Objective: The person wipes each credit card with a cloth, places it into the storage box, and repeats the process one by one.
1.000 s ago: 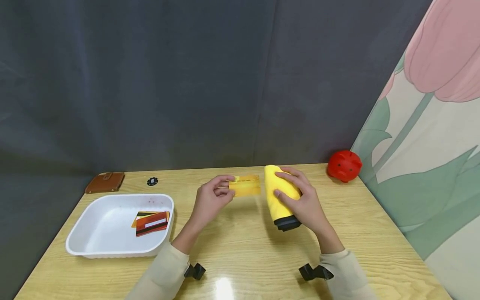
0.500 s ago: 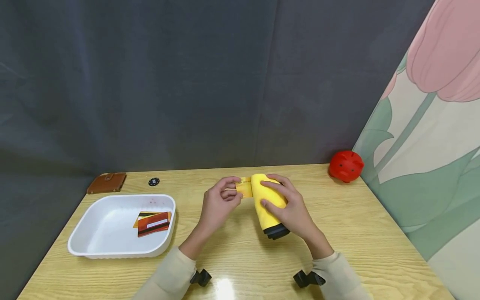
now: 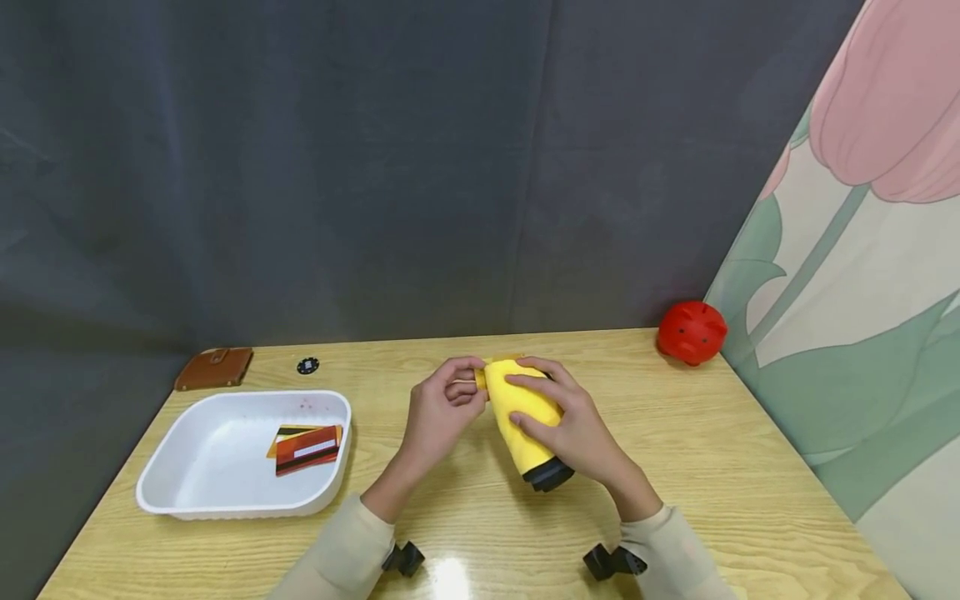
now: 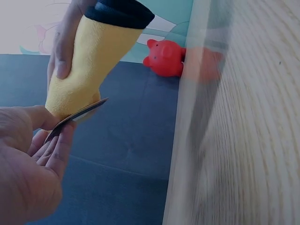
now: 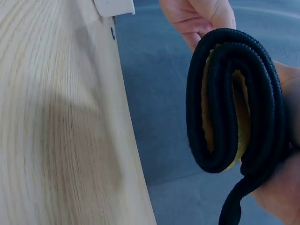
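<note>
My left hand pinches a yellow bank card by one end, thumb on one side and fingers on the other. Most of the card is hidden behind the cloth in the head view. A rolled yellow towel with black edging sits in my right hand, whose fingers and thumb curl round it. The towel's plush side lies against the card's face in the left wrist view. From the right wrist, the towel's folded black end shows its layers. Both hands are held up over the wooden table.
On the left stands a white plastic tray with a red card overlapping a yellow card inside. Behind it lie a brown leather wallet and a black poker chip. A red piggy bank stands at the back right.
The right hand has brought the towel leftward onto the card, covering most of it in the head view. My left hand has shifted slightly right, still pinching the card.
</note>
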Tool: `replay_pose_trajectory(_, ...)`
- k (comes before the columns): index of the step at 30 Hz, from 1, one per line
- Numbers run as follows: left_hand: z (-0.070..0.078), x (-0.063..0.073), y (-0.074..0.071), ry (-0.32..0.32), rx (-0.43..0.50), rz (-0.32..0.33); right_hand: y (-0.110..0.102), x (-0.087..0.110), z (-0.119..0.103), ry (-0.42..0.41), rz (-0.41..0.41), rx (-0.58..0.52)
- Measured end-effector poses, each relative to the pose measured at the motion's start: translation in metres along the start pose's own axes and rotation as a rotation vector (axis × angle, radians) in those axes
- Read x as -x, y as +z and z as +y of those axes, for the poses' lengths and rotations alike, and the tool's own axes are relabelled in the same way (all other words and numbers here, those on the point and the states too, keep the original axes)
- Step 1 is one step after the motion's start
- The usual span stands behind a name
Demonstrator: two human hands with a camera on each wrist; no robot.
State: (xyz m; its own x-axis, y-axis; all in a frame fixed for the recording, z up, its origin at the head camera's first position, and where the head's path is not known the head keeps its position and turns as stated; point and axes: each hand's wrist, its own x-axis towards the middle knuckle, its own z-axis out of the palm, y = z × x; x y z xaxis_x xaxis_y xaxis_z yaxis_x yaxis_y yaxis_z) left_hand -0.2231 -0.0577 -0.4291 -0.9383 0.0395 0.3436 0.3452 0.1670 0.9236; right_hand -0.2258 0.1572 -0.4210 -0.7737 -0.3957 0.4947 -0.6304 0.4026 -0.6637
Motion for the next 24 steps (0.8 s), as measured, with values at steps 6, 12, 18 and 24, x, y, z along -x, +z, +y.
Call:
replay_pose_trajectory(6,0.001,0.002,0.002,0.020,0.016,-0.017,-0.009,-0.001,0.006,0.082,0.046,0.029)
replay_pose_trajectory(12,0.004,0.003,0.004,0.035,0.015,-0.035,-0.024,0.002,0.025,0.151,0.102,0.040)
replay_pose_trajectory(18,0.003,0.000,-0.002,0.005,-0.017,0.011,-0.038,0.003,0.034,0.171,0.152,0.053)
replay_pose_trajectory(24,0.003,-0.004,-0.013,-0.023,-0.046,0.046,-0.045,0.003,0.035,0.172,0.173,0.070)
